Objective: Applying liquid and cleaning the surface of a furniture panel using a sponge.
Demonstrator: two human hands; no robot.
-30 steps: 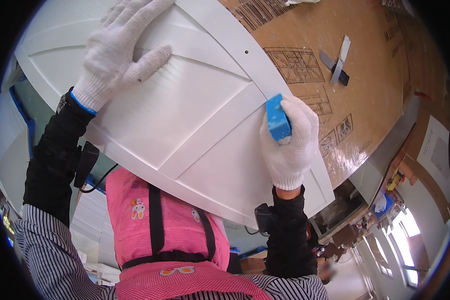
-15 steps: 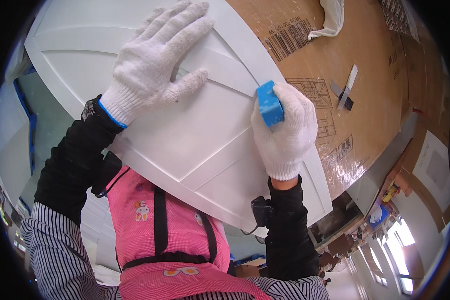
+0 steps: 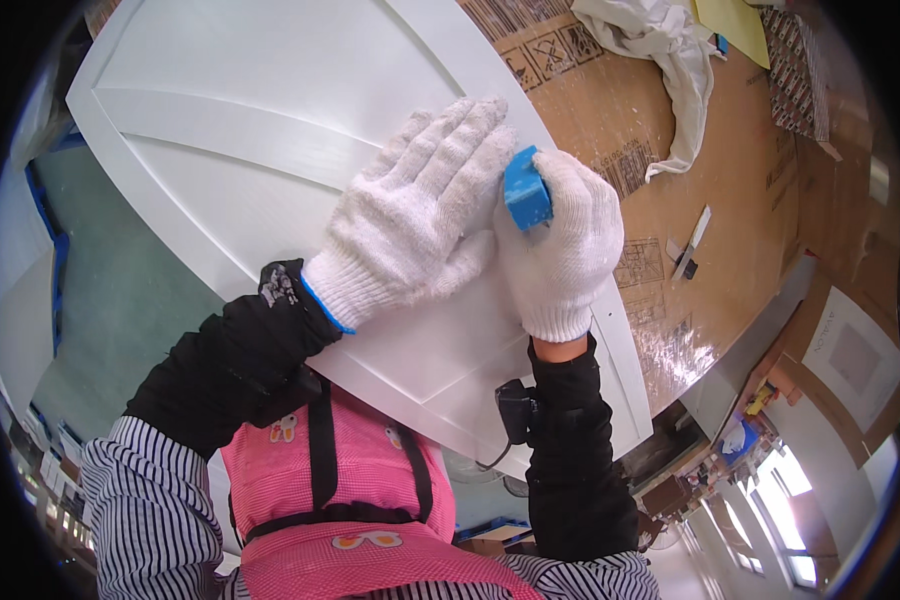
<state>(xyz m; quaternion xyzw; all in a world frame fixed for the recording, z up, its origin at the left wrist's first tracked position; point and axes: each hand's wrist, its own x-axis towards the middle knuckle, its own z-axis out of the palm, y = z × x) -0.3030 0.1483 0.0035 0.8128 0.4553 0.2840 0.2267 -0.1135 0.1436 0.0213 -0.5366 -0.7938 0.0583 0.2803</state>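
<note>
A white panel door (image 3: 210, 190) with raised frame strips and crossing diagonal pieces lies flat before me. My left hand (image 3: 410, 215), in a white knit glove, rests palm down on it, its fingers stretched out and held side by side. Close to its right, my gloved right hand (image 3: 568, 250) grips a blue sanding block (image 3: 527, 188) at the panel's right border. White dust marks the block's face. The block's underside is hidden, and the right fingertips are partly out of sight.
Printed cardboard (image 3: 640, 130) covers the surface right of the panel. On it lie a crumpled white cloth (image 3: 685, 85), a flat scraper-like blade (image 3: 694, 240) and a yellow sheet (image 3: 735, 28). Green floor (image 3: 120, 240) shows on the left.
My left hand has slid right and nearer to me across the panel, ending beside the right hand. The right hand, still holding the sanding block, has shifted slightly left and away. The view has also shifted.
</note>
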